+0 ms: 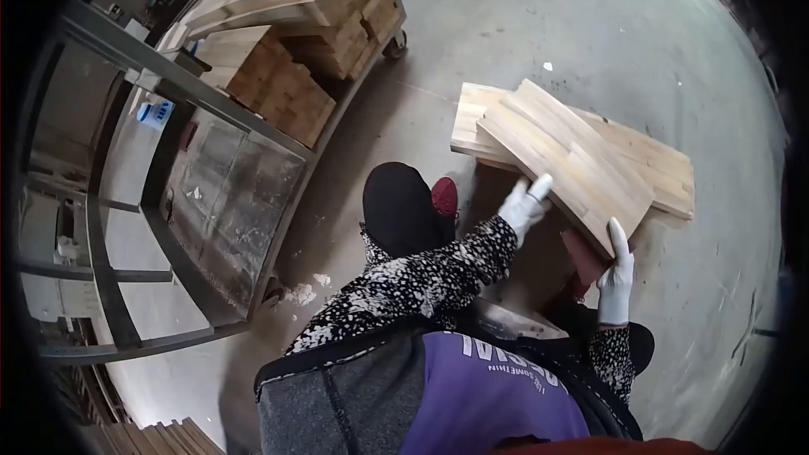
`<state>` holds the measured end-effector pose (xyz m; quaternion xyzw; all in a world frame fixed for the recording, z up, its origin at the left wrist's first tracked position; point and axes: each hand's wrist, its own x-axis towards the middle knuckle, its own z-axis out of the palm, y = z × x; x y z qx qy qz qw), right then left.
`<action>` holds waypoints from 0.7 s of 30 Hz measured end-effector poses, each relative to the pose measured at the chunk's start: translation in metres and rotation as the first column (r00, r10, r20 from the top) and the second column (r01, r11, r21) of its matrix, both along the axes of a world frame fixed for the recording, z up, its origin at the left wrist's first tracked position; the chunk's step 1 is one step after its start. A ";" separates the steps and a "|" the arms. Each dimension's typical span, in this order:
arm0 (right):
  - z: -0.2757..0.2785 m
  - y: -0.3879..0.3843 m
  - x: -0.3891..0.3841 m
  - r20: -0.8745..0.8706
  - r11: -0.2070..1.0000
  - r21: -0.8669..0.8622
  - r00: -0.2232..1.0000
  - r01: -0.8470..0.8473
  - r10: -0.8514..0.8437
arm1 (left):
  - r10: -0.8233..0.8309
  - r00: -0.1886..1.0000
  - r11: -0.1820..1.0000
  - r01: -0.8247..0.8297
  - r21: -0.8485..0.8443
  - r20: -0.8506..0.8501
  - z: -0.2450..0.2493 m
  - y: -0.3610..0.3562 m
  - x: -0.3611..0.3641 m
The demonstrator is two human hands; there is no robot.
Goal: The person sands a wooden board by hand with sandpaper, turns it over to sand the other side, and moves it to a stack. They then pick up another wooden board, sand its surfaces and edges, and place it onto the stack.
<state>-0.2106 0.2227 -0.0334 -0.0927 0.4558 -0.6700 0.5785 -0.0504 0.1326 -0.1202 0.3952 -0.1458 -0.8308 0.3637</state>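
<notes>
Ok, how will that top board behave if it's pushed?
The top board is probably stiff: it looks thick and shows no sag. It may swivel if pushed off-centre, since it crosses askew over the lower board. Its near end overhangs that board, so pressing there could tip it.

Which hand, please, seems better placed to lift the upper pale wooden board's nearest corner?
Likely right: the white-gloved right hand is at that corner of the board; the white-gloved left hand is at its long edge.
</notes>
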 end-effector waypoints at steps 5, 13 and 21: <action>0.027 -0.017 0.043 -0.100 0.999 -0.022 0.994 0.036 -0.038 | 0.209 0.975 0.964 -0.192 -0.185 0.075 0.034 -0.010 0.011; 0.064 -0.087 0.117 -0.919 0.801 -0.329 0.364 -0.501 -0.150 | 0.641 0.767 0.695 -0.573 -0.434 0.014 0.134 -0.056 0.117; 0.112 -0.200 0.271 -0.156 0.850 -0.434 0.954 -0.298 0.255 | 0.736 0.661 0.512 -0.687 -0.516 -0.150 0.173 -0.133 0.277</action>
